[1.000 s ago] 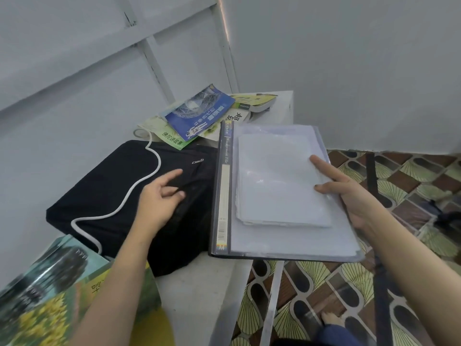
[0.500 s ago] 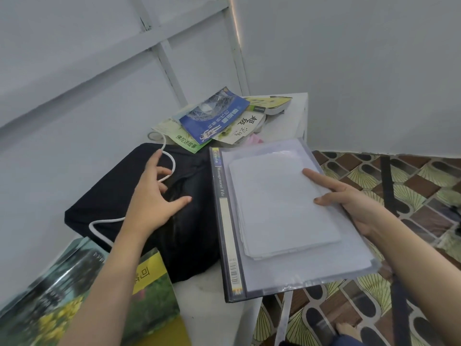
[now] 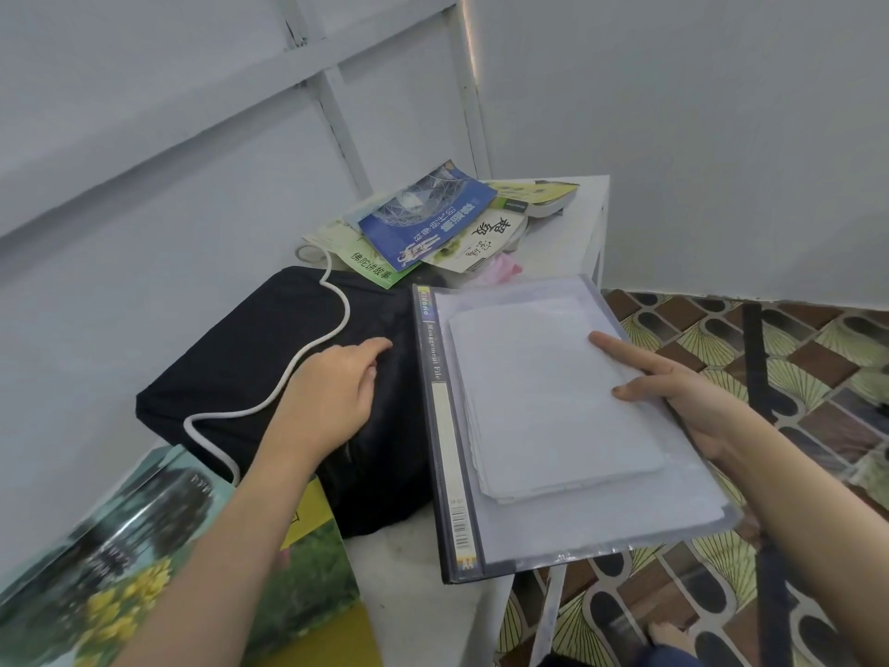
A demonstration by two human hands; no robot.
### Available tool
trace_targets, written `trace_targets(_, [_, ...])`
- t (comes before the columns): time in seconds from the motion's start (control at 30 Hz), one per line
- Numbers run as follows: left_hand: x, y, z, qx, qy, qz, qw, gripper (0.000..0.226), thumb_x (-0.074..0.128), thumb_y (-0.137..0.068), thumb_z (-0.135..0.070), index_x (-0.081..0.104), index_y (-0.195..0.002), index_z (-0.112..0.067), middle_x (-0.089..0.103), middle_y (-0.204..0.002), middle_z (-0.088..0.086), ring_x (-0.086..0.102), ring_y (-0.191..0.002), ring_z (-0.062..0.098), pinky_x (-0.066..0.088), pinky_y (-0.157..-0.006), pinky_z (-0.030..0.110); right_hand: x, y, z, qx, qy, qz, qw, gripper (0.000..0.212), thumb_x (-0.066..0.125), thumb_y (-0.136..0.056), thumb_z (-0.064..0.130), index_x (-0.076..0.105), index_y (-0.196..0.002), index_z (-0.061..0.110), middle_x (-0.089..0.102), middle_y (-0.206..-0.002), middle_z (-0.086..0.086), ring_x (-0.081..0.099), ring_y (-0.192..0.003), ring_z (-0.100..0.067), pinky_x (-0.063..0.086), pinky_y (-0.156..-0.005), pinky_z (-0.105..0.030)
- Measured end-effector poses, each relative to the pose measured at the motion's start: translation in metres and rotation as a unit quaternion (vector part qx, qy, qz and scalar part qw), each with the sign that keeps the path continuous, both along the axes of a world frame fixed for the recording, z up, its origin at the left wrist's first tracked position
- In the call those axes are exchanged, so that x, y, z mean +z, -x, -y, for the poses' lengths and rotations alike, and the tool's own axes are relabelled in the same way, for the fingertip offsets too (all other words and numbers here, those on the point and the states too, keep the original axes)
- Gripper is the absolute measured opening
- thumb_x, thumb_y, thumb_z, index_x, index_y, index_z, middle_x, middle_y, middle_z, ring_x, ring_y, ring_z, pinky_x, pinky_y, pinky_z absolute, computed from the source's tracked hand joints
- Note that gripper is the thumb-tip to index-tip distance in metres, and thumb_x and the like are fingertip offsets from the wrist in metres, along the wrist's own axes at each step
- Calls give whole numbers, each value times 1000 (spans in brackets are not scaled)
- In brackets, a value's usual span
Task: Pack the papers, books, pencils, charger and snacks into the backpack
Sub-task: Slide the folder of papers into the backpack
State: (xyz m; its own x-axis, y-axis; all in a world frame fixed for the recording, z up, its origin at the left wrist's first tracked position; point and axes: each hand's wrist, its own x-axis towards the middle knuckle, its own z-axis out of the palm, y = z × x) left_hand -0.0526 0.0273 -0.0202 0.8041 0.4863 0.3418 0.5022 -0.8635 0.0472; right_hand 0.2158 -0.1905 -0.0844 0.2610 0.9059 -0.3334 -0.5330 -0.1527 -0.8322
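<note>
Half a second earlier the left hand [image 3: 332, 392] had been spread open over the white cable [image 3: 308, 349]; it had since dropped flat onto the black backpack [image 3: 250, 358] and slid towards the folder [image 3: 435, 426], its fingers now curled into a fold of the fabric and grasping it. The right hand [image 3: 683, 397] had kept its grasp, thumb and forefinger on the papers [image 3: 543, 402] and the other fingers under the folder, which had stayed just beside the backpack, overlapping its edge. The folder's spine read "Management File", with "A4" and a barcode lower down; the coloured label above was too blurred to read. Beyond the backpack a blue book [image 3: 423, 214] and a green book [image 3: 370, 264] bore Chinese characters, and the backpack lay on the white tabletop [image 3: 418, 560]
</note>
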Motion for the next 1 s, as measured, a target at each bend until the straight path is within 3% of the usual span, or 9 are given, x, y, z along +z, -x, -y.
trace_targets(0.1, [1, -8, 8, 100, 85, -103, 986, 77, 67, -79, -48, 29, -140, -22, 61, -113, 1, 58, -102, 22, 47, -82, 35, -2, 0, 0, 1, 4, 1, 1000, 60, 48, -78, -10, 62, -119, 32, 71, -108, 1, 67, -94, -33, 59, -72, -42])
trace_targets(0.2, [4, -14, 8, 138, 134, -151, 970, 102, 80, -65, -44, 18, -143, -21, 56, -116, 5, 57, -105, 24, 47, -83, 35, -2, 0, -3, 11, 6, 10, 1000, 58, 45, -82, -10, 61, -119, 32, 71, -107, 1, 68, -92, -32, 58, -73, -42])
trace_targets(0.33, [9, -24, 5, 126, 144, -186, 964, 82, 67, -78, -16, 16, -142, -22, 52, -82, 1, 56, -78, 21, 45, -67, 32, 1, 1, -7, 22, 9, 16, 1000, 58, 46, -83, -10, 61, -119, 33, 71, -108, 0, 68, -91, -32, 59, -71, -41])
trace_targets(0.5, [31, -6, -23, 98, 278, -126, 947, 67, 50, -84, 4, 37, -119, -51, 56, -110, 12, 57, -104, 29, 49, -83, 44, 4, 2, -10, 40, 7, 19, 999, 58, 46, -82, -9, 60, -121, 32, 70, -109, 1, 69, -90, -31, 59, -67, -38])
trace_targets(0.63, [46, 14, -51, 93, 359, -42, 928, 66, 38, -81, 18, 63, -97, -40, 54, -125, -4, 54, -105, 7, 47, -84, 30, 6, 4, -11, 52, 7, 11, 999, 57, 43, -84, -10, 59, -121, 30, 72, -105, 2, 69, -88, -30, 59, -64, -37])
trace_targets(0.77, [41, 19, -61, 140, 348, -12, 927, 75, 26, -74, 20, 68, -91, -40, 54, -132, -1, 53, -114, 16, 43, -97, 33, 6, 3, -13, 51, 13, 4, 999, 60, 45, -81, -10, 58, -125, 28, 69, -113, -3, 69, -89, -30, 59, -65, -36])
trace_targets(0.87, [18, 10, -54, 137, 294, -47, 945, 60, 31, -82, 8, 65, -95, -39, 53, -134, 4, 49, -120, 21, 36, -98, 27, 7, 1, -14, 59, 18, 6, 998, 62, 49, -76, -8, 58, -125, 29, 67, -117, -5, 69, -91, -30, 59, -68, -37])
trace_targets(0.93, [5, 6, -45, 141, 255, -82, 953, 27, 49, -90, -19, 54, -104, -41, 51, -129, 9, 51, -111, 24, 39, -89, 29, 9, -1, -15, 68, 22, 13, 997, 63, 50, -74, -6, 57, -126, 29, 67, -118, -5, 69, -91, -31, 59, -68, -37])
trace_targets(1.0, [-3, 8, -38, 162, 206, -152, 953, 48, 69, -76, -48, 41, -116, -42, 44, -119, 7, 50, -105, 26, 42, -83, 34, 12, -4, -16, 77, 26, 22, 996, 64, 51, -73, -5, 57, -126, 30, 67, -117, -6, 69, -89, -31, 59, -65, -37])
